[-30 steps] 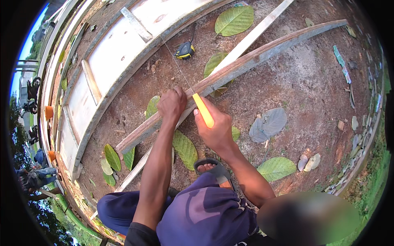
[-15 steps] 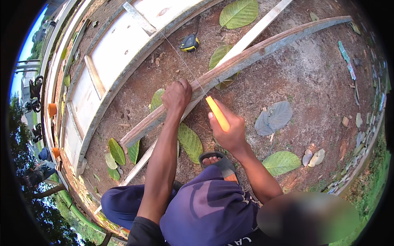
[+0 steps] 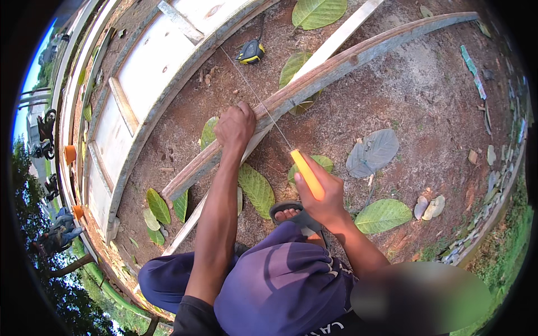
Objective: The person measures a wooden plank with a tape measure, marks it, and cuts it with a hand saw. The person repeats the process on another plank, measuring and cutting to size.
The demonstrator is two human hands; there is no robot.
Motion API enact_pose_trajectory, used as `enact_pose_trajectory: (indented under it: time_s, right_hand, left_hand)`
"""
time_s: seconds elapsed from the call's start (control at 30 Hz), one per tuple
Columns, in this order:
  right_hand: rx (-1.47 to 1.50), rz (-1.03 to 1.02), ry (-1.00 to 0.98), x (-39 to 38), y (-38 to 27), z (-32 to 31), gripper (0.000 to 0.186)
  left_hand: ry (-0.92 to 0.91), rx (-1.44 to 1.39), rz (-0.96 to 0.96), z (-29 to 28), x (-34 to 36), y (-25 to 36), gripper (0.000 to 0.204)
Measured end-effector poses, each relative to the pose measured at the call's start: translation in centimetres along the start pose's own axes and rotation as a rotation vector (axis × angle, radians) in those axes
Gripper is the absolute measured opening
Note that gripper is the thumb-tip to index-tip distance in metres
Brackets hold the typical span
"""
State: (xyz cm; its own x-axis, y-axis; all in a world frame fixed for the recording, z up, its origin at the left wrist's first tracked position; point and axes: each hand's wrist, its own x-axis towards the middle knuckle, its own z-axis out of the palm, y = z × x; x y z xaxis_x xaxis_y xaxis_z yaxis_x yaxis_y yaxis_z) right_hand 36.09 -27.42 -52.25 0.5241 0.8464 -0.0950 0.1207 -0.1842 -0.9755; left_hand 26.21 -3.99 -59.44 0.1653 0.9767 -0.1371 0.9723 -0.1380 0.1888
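A handsaw (image 3: pixel 307 173) with a yellow-orange handle is in my right hand (image 3: pixel 326 197), fingers wrapped round the grip. Its blade, seen edge-on as a thin line, lies across a long wooden beam (image 3: pixel 358 60) and points up and left. My left hand (image 3: pixel 235 129) is closed on the beam just left of the blade, knuckles up. A paler, narrow wooden strip (image 3: pixel 339 40) passes beneath the beam at an angle. My sandalled foot (image 3: pixel 287 213) rests on the ground below the beam, near my right hand.
A large wooden frame with pale panels (image 3: pixel 148 64) lies at the upper left. Between it and the beam sits a black-and-yellow tape measure (image 3: pixel 250 52). Big leaves, such as a green one (image 3: pixel 384 216) and a grey one (image 3: pixel 372 153), litter the bare soil.
My right hand has drawn the saw back, down and to the right, so the handle is farther from the beam. My left hand still holds the beam; the whole view has shifted slightly.
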Motion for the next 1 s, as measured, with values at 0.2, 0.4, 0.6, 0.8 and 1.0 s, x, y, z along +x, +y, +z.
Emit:
enact_pose_trajectory:
  time_s: [0.2,0.4,0.6,0.8,1.0]
  right_hand:
    - [-0.002,0.07,-0.095,-7.0,-0.2,-5.2,0.048]
    - [0.077,-0.155,0.054,6.0,0.8,2.8,0.036]
    - [-0.08,-0.017,-0.084,-9.4,1.4,-5.5,0.042]
    - [0.043,-0.365,0.16,6.2,1.7,3.8,0.032]
    - [-0.124,-0.174,-0.101,-8.6,4.2,-4.8,0.045]
  left_hand:
    - [-0.068,-0.001,-0.053,-1.0,-0.6,0.1,0.058]
    - [0.131,0.03,0.178,-0.6,-0.5,0.5,0.058]
    - [-0.042,-0.012,-0.054,-0.8,-1.0,-0.6,0.057]
    - [0.183,0.046,0.13,2.5,1.0,-1.6,0.056]
    - [0.072,0.071,-0.005,0.7,0.4,-2.6,0.055]
